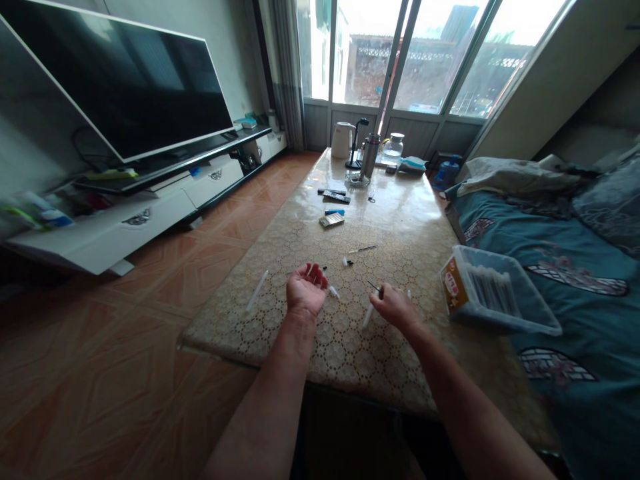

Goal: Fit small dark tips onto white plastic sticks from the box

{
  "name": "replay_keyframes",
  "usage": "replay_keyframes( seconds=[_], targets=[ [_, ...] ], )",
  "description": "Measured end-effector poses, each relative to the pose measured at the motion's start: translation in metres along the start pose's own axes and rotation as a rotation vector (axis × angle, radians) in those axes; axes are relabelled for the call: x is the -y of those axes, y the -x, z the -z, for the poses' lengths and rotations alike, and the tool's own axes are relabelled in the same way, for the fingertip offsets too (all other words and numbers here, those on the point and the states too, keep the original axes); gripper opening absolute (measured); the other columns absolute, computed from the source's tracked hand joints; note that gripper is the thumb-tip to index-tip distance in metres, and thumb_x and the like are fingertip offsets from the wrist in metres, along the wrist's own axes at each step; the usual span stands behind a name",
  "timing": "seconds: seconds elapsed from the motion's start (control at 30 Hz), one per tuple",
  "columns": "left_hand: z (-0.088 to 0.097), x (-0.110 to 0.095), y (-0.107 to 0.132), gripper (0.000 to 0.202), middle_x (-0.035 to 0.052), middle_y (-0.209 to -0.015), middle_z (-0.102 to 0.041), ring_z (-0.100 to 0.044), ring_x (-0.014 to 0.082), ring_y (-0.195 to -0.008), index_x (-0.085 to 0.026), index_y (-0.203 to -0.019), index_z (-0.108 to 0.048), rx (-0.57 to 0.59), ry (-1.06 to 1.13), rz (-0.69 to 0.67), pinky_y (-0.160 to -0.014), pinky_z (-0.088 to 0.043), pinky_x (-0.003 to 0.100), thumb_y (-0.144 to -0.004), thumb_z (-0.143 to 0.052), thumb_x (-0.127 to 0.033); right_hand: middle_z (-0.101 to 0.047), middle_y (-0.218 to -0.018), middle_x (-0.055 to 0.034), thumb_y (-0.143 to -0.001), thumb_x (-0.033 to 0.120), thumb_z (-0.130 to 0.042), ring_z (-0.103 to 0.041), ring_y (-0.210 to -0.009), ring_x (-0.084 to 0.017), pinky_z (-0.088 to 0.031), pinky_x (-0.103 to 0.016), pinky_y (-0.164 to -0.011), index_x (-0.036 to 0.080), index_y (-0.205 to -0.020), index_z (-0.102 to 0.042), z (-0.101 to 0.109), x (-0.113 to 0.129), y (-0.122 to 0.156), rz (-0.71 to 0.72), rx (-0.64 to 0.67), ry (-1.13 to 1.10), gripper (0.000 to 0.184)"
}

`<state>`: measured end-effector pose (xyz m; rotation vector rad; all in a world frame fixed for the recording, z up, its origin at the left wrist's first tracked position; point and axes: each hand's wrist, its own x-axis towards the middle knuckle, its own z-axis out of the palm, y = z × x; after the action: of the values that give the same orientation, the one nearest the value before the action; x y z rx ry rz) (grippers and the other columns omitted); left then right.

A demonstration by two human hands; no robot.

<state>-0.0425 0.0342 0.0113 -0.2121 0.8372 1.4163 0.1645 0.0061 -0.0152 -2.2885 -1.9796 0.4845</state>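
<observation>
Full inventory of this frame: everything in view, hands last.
TV: 1, black, left wall
TV stand: 1, white, under TV
table: 1, beige lace cover, centre
kettle: 1, white, table's far end
flask: 1, steel, right of kettle
jug: 1, clear glass, right of flask
remotes: seemingly 2, black, mid-table
tubes: 2, clear, one left of left hand, one by right hand
box: 1, clear, white sticks inside, table's right edge
sofa: 1, teal cover, right
left hand: palm up, fingers curled, grip unclear
right hand: pinches thin dark rod
</observation>
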Motion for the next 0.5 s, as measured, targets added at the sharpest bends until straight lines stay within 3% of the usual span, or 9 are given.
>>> replay_keyframes(
  seconds=[0.1,0.23,0.37,0.43,0.5],
  targets=[
    [-0.001,0.005,0.002,0.005,0.0034,-0.077,-0.063,-0.057,0.0131,-0.065,-0.017,-0.078,-0.059,0.012,-0.037,0.028,-0.062,-0.042,0.026,-0.074,-0.057,-0.017,-0.071,-0.093,-0.0167,-0.083,0.049,-0.051,-0.066,-0.085,-0.025,-0.041,-0.028,-0.064,0.017,-0.085,-0.067,-0.017,0.006,0.013,-0.039,0.039,0.044,0.035],
    [-0.001,0.011,0.006,0.006,0.0029,-0.076,-0.063,-0.057,0.0116,-0.061,-0.016,-0.078,-0.059,0.024,-0.157,0.043,-0.059,-0.042,0.025,-0.075,-0.055,-0.012,-0.069,-0.078,-0.0119,-0.077,0.032,-0.056,-0.063,-0.073,-0.022,-0.038,-0.027,-0.059,0.017,-0.072,-0.064,-0.025,0.004,0.016,-0.070,0.013,-0.097,0.018],
    [0.002,0.019,0.014,0.018,0.0046,-0.084,-0.066,-0.057,0.0111,-0.066,-0.016,-0.085,-0.063,0.130,-0.429,0.027,-0.059,-0.040,0.024,-0.073,-0.058,-0.005,-0.051,-0.056,0.0012,-0.076,0.039,-0.060,-0.046,-0.051,-0.012,-0.031,-0.024,-0.050,0.017,-0.066,-0.056,-0.016,0.000,0.016,0.051,0.059,-0.726,0.024],
    [0.005,0.024,0.019,0.020,0.0076,-0.092,-0.067,-0.058,0.0115,-0.070,-0.016,-0.089,-0.066,0.248,-0.597,0.029,-0.059,-0.038,0.023,-0.072,-0.062,-0.005,-0.040,-0.051,0.0067,-0.075,0.048,-0.063,-0.032,-0.043,-0.008,-0.023,-0.023,-0.044,0.018,-0.073,-0.055,-0.009,0.002,0.019,0.080,0.154,-1.068,0.031],
    [0.007,0.031,0.023,0.022,0.0090,-0.096,-0.068,-0.058,0.0114,-0.072,-0.016,-0.092,-0.068,0.406,-0.729,0.062,-0.058,-0.035,0.022,-0.072,-0.069,-0.009,-0.034,-0.050,0.0093,-0.072,0.051,-0.067,-0.024,-0.041,-0.006,-0.017,-0.022,-0.041,0.018,-0.078,-0.055,-0.004,0.007,0.024,0.095,0.243,-1.245,0.036]
  ],
)
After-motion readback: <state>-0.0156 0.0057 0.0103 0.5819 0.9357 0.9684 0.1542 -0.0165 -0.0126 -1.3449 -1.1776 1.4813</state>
